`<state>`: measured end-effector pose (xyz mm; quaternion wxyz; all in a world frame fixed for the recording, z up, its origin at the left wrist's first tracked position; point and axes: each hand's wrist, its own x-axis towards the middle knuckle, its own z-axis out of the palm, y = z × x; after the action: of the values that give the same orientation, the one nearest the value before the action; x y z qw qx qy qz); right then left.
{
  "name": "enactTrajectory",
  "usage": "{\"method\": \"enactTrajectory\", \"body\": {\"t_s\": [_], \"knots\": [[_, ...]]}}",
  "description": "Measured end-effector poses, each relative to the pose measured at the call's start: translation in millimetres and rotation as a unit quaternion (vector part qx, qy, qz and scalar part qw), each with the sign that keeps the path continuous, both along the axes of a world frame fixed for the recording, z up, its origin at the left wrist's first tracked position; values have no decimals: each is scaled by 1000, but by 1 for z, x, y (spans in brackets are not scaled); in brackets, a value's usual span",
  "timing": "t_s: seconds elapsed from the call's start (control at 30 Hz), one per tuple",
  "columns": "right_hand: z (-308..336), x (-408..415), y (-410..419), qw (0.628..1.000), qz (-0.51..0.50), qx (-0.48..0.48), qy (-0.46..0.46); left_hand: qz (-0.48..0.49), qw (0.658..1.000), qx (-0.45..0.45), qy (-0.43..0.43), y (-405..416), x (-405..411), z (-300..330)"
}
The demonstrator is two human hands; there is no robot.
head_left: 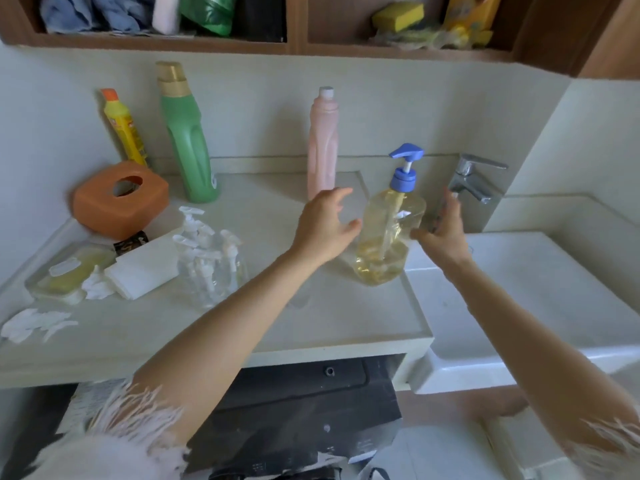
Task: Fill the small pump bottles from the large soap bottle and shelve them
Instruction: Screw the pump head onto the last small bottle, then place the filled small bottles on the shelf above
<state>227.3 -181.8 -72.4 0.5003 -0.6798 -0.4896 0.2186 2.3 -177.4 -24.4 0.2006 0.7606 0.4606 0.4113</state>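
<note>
The large soap bottle [389,233] is clear with yellow liquid in its lower part and a blue pump on top. It stands upright on the counter [294,317] beside the sink. My left hand [325,226] is spread just left of it, thumb near its side. On the bottle's right, my right hand [445,230] has its fingers apart. Neither hand clearly grips the bottle. Several small clear pump bottles [207,261] with white pumps stand clustered left of centre on the counter. A wooden shelf [294,46] runs above.
A pink bottle [322,143], a green bottle [187,140] and a yellow bottle [124,128] stand against the wall. An orange tissue box [121,199], a white packet [145,268] and a soap dish [69,271] lie left. Tap [474,178] and white sink [540,292] are right.
</note>
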Motion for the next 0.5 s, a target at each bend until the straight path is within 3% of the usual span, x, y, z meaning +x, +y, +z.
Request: {"method": "enactTrajectory", "body": {"t_s": [0.07,0.17,0.27,0.4,0.5], "knots": [[-9,9,4,994,88,-70,2,-40,985,-126,107,19,14,4],[-18,16,16,981,125,-83,-126,-84,960,-194,183,45,27,8],[-15,13,39,962,175,-99,-187,-79,956,-200,197,67,32,13],[-12,-10,88,946,237,-103,-194,-55,945,-241,216,100,21,21],[-11,-43,139,935,276,-100,-196,-5,945,-270,183,131,-4,27]]}}
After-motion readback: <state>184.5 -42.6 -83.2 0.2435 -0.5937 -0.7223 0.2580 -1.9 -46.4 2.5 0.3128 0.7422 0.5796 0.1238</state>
